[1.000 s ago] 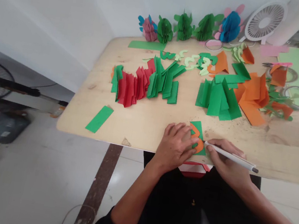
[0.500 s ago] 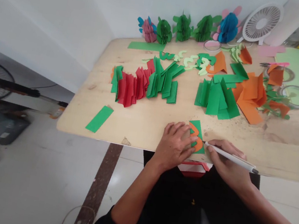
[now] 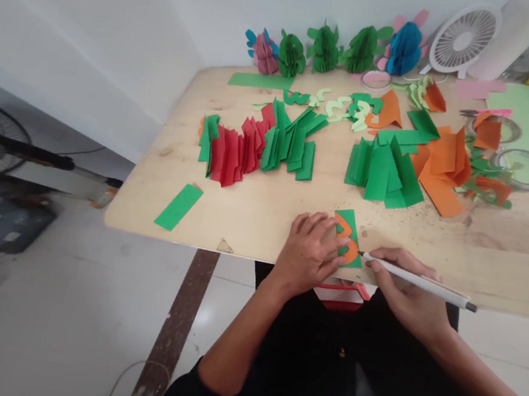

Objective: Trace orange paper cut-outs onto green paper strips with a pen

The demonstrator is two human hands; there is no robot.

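Observation:
My left hand (image 3: 309, 252) lies with its fingers spread, pressing an orange curved paper cutout (image 3: 350, 250) onto a green paper piece (image 3: 346, 219) near the table's front edge. Part of the cutout is hidden under the fingers. In my right hand (image 3: 411, 301) is a white pen (image 3: 422, 282), pinched near its tip. The pen tip meets the right edge of the green paper beside the cutout, and its dark end points right.
Folded green papers (image 3: 379, 169), red papers (image 3: 228, 155) and orange papers (image 3: 447, 167) stand behind my hands. A green strip (image 3: 179, 206) lies at left. Along the wall are honeycomb paper figures (image 3: 325, 50) and a small white fan (image 3: 464, 42). Tape rolls (image 3: 525, 167) are at right.
The pen has tilted slightly, its rear end shifting right, and my right hand has moved a little. My left hand stays on the cutout. The camera view has shifted slightly.

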